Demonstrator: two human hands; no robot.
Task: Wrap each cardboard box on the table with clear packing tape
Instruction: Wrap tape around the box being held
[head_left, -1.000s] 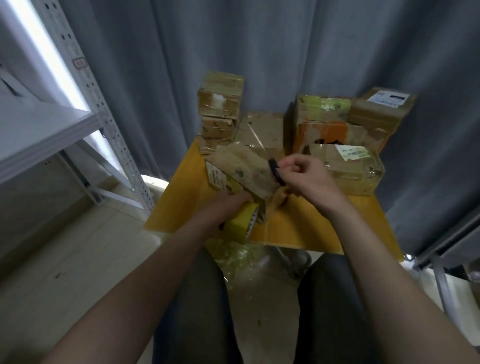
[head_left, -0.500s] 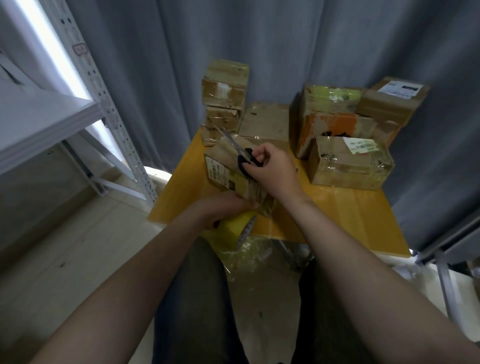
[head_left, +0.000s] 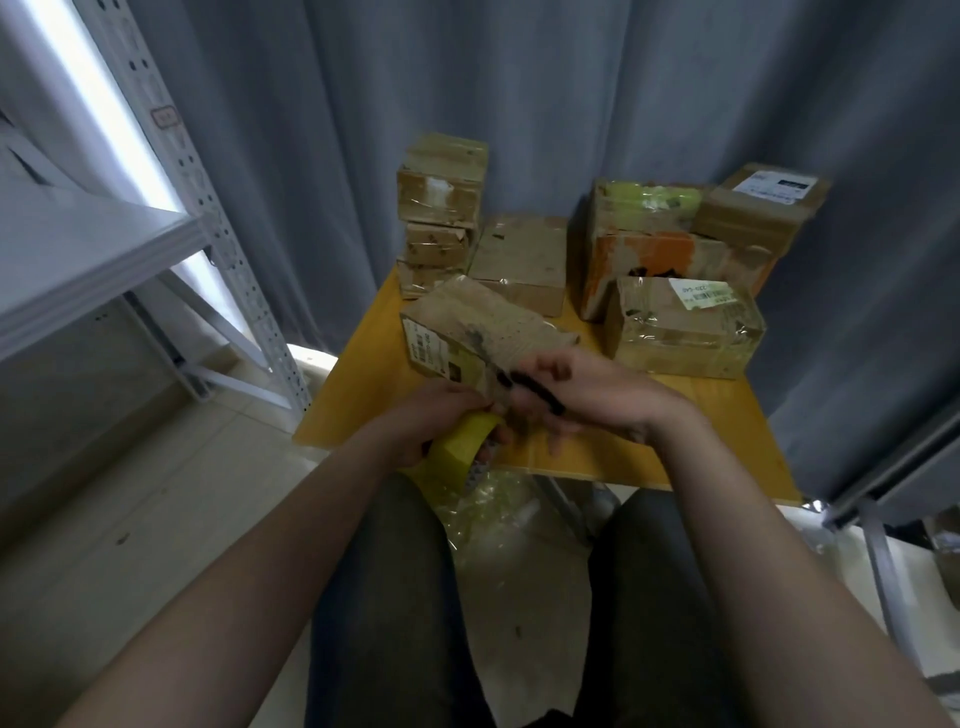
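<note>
A scuffed brown cardboard box (head_left: 483, 332), glossy with tape, tilts at the near edge of the yellow table (head_left: 727, 415). The left hand (head_left: 426, 421) grips a round yellow tape roll (head_left: 460, 449); the right hand (head_left: 592, 397) curls round black scissors (head_left: 530, 387).

Tape roll (head_left: 460, 448) yellow, table (head_left: 358, 374) yellow-orange, scissor handles (head_left: 535, 389) black. Boxes brown; big rear box (head_left: 660, 260) has orange patches. Curtain (head_left: 571, 93) plain grey-blue, trousers (head_left: 384, 597) dark grey.

Tilted box (head_left: 483, 332) at near left of the table (head_left: 722, 415), stacked boxes (head_left: 441, 218) behind it, further boxes (head_left: 680, 327) rightward
</note>
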